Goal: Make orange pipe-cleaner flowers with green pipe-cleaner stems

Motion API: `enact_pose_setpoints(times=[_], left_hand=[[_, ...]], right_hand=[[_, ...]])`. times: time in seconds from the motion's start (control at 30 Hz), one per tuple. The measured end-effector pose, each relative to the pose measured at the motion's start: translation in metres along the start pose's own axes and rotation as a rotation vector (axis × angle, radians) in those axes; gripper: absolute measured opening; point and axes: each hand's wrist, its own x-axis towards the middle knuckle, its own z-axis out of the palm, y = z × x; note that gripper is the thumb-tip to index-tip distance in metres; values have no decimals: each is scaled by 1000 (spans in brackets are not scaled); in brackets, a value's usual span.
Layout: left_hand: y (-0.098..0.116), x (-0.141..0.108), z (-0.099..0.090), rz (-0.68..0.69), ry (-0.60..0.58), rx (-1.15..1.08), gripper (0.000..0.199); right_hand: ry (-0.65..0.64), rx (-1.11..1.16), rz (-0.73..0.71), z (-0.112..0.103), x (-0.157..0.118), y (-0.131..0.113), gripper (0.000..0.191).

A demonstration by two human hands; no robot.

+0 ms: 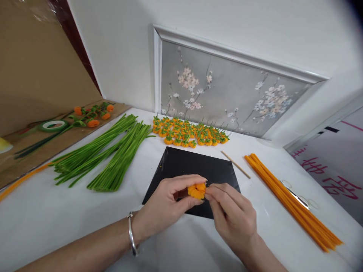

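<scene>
Over the black mat I hold a small orange pipe-cleaner pumpkin, its ribbed lobes facing up toward me. My left hand, with a silver bangle at the wrist, grips it between the thumb and fingers. At its right side my right hand is closed in a pinch, thumb against forefinger. What sits between those right fingertips is too small to make out. Just beyond the mat stand rows of finished orange pumpkins with green stems.
Two bundles of green pipe cleaners lie left. On the right are orange pipe cleaners, scissors and a thin wooden stick. Green tape and orange flowers rest on cardboard at far left. A wall rises behind.
</scene>
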Motion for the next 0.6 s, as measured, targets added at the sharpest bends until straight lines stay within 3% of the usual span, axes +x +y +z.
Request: enact_pose_setpoints(times=[0.2,0.27,0.37,0.6], left_hand=[[4,-1,1,-86,8,-183,58],[5,-1,-1,-57,52,-139,51],[5,2,-3,-40,29,-90,35],[5,5,-4,-118,46,-254,20]], right_hand=[[55,-25,-10,-3,-3,5,27],[74,-33,-31,-5,-2,5,29],[63,-13,-63,-6,-1,5,30],[34,77,-2,-3,-2,6,27]])
